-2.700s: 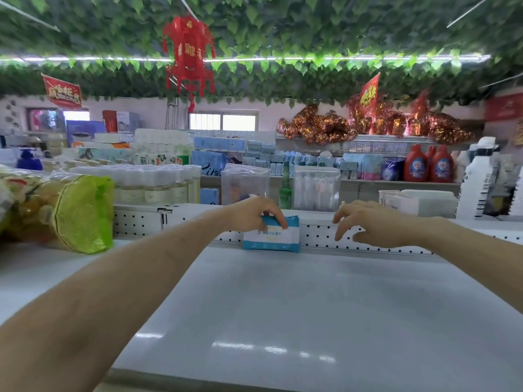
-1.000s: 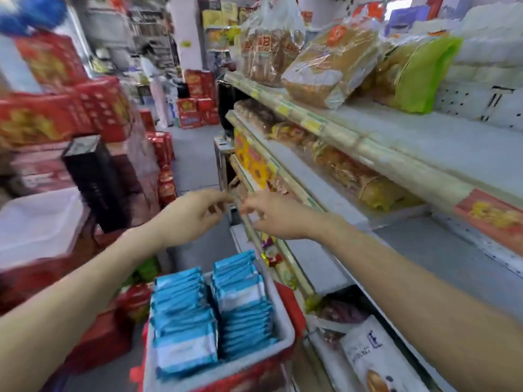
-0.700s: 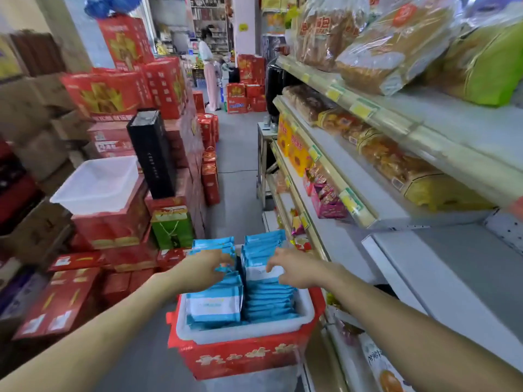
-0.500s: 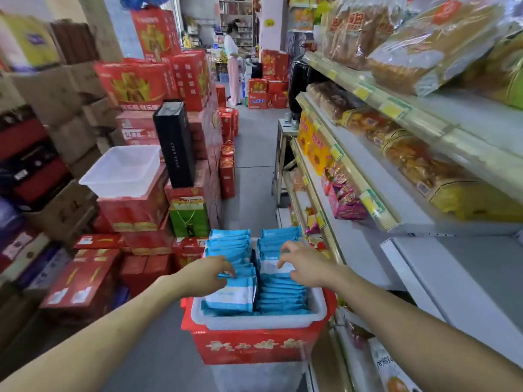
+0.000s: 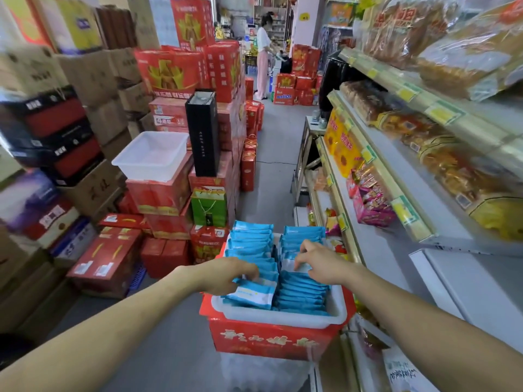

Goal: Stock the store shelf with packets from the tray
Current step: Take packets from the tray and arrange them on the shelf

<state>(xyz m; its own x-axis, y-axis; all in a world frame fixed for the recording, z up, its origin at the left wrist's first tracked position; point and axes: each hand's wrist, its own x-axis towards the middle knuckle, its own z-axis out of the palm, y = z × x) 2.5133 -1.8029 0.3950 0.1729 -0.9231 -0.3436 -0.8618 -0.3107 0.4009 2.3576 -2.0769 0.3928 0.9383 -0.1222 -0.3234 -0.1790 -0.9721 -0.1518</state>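
Packets [image 5: 302, 295] look light, soft, slippery; pinch top edges. Left hand [image 5: 226, 274] curls onto one, right hand [image 5: 317, 260] fingering another.

perhaps "110" on a red carton [image 5: 283, 96] down the aisle; other print unreadable
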